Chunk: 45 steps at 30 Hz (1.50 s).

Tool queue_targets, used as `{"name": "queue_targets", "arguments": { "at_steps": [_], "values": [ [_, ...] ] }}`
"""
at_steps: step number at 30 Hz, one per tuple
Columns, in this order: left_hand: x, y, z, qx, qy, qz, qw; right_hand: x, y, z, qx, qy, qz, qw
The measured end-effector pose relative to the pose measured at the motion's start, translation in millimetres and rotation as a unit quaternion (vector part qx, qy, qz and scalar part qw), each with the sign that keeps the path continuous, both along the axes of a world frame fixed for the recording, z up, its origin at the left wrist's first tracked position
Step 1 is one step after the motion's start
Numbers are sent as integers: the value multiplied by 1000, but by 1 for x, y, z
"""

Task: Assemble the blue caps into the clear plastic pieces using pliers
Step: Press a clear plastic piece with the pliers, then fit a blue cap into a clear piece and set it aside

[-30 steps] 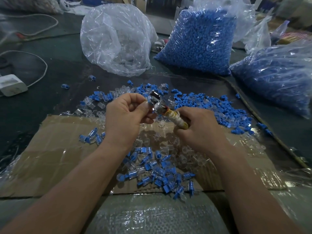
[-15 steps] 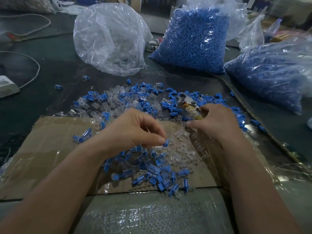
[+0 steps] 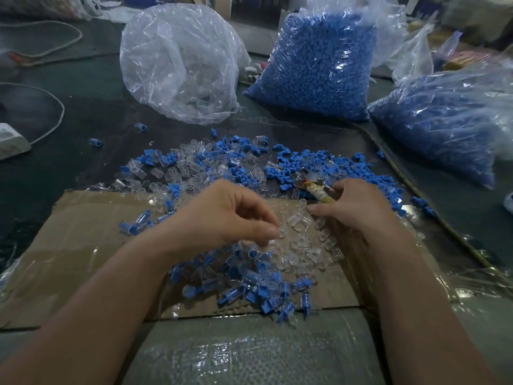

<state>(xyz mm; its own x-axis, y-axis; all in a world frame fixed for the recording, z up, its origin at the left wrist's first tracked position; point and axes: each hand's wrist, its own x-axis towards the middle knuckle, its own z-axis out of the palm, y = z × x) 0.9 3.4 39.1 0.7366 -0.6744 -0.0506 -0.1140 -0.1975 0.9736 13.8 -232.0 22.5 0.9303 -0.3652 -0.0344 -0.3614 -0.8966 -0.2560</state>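
View from a head-worn camera, looking down at two bare forearms over a dark work table (image 3: 91, 112).

A flat sheet of cardboard (image 3: 83, 232), glossy with clear tape, lies in front of the person. The left hand (image 3: 222, 218) hangs over the middle of it. Its fingers are curled in, and the thumb tip meets them just above a scatter of clear plastic pieces (image 3: 298, 218). I cannot tell whether it pinches one of them.

The right hand (image 3: 358, 209) is wrapped round the pliers (image 3: 319, 191). Their handle is bound in yellowish tape, and the metal nose points away to the upper left. The thumb tip reaches left, close to a clear piece on the cardboard.

Below the hands, at the near edge of the cardboard, is a pile of joined parts (image 3: 249, 282), each a clear piece with a blue cap in it. A few more lie at the left of the cardboard.

Beyond the hands, loose blue caps (image 3: 283, 173) and more clear pieces are spread in a wide mixed heap on the table.

Further back stand three plastic sacks. A clear sack (image 3: 180, 65) on the left holds clear pieces. A full sack of blue caps (image 3: 319, 65) stands in the middle, and a second blue sack (image 3: 444, 120) lies on the right.

At the far left edge is a white power adapter (image 3: 11, 140) with a pale cable (image 3: 57, 112) looping away.
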Motion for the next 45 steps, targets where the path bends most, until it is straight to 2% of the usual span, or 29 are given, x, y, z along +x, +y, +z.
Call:
{"name": "queue_targets", "arguments": {
  "at_steps": [6,11,12,14,16,17,21,25,41,43,45],
  "values": [
    [5,1,0,-59,12,194,979,-1,-1,-4,-2,38,29,999],
    [7,1,-1,-92,16,261,961,-5,0,1,21,61,21,998],
    [7,1,-1,-94,16,266,959,-5,2,3,11,40,20,999],
    [7,1,-1,-93,16,271,958,-5,10,4,-1,-68,40,997],
    [7,0,-1,-93,18,273,957,-2,23,6,0,-187,106,977],
    [7,0,-1,-93,19,274,957,1,30,5,-12,-203,136,970],
    [6,-1,-1,-98,21,275,956,17,46,-9,-88,-102,173,976],
    [6,-2,-2,-94,20,273,957,24,47,-17,-83,-32,160,983],
    [7,-2,-5,-88,19,271,958,21,46,-11,-84,-49,178,979],
    [8,-2,-8,-77,-2,270,960,21,46,-11,-83,-51,175,980],
    [8,-3,-13,-29,-75,276,958,21,46,-11,-82,-55,175,980]
  ]
}}
